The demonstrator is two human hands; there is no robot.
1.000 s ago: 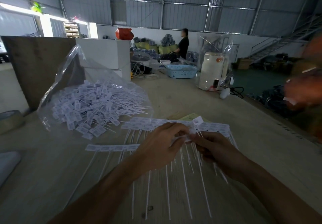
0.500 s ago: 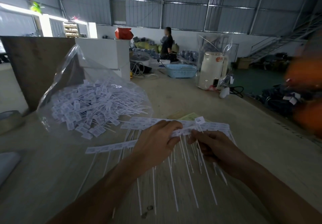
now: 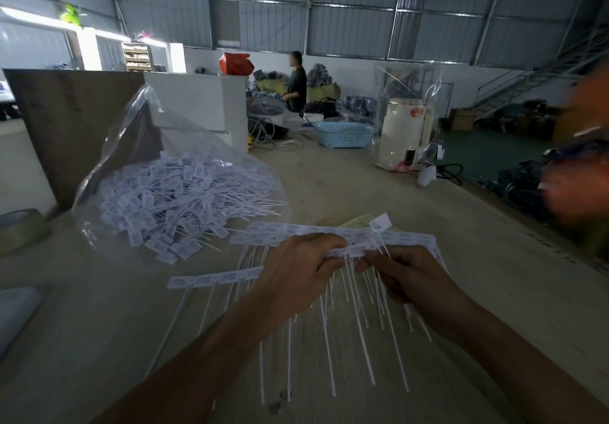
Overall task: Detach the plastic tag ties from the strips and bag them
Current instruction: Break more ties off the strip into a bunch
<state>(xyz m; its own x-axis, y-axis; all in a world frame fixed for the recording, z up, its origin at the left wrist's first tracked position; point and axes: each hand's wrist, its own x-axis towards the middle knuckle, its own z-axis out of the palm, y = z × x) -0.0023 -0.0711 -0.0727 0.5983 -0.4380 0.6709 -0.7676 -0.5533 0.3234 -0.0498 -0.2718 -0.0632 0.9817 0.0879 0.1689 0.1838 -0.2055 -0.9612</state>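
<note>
White plastic tag ties (image 3: 349, 295), thin tails hanging from a joined strip of small printed heads, held up just above the tabletop, near the clear plastic bag (image 3: 158, 173) and to its right. Left hand (image 3: 296, 275) curled round the strip's left part, thumb and fingers pinching the heads. Right hand (image 3: 412, 278) curled too, pinching the strip's right end, with one tie (image 3: 380, 224) standing up above the knuckles, head tilted, apparently bent away from its neighbours.

Compared with half a second ago: strip lifted a little and pulled straighter between the hands; single head cocked further up. Probably mid-snap, one tie about to come free. Compared with a second ago, much the same hold, so likely a steady tie-by-tie rhythm.

Already in the bag: a large heap of loose ties (image 3: 184, 206), mouth open toward the hands. More uncut strips (image 3: 214, 280) lying flat just right of and below the bag, some under the hands. Plenty left to do.

Pale wooden tabletop (image 3: 99, 341), dusty, broad. Far beyond the bag: white boxes (image 3: 201, 103), light blue perforated basket (image 3: 344, 133), cream jug-like appliance (image 3: 403, 133) behind plastic wrap. Dim metal-walled warehouse, another person (image 3: 296, 82) standing at the back, blurred orange shape at the right edge.
</note>
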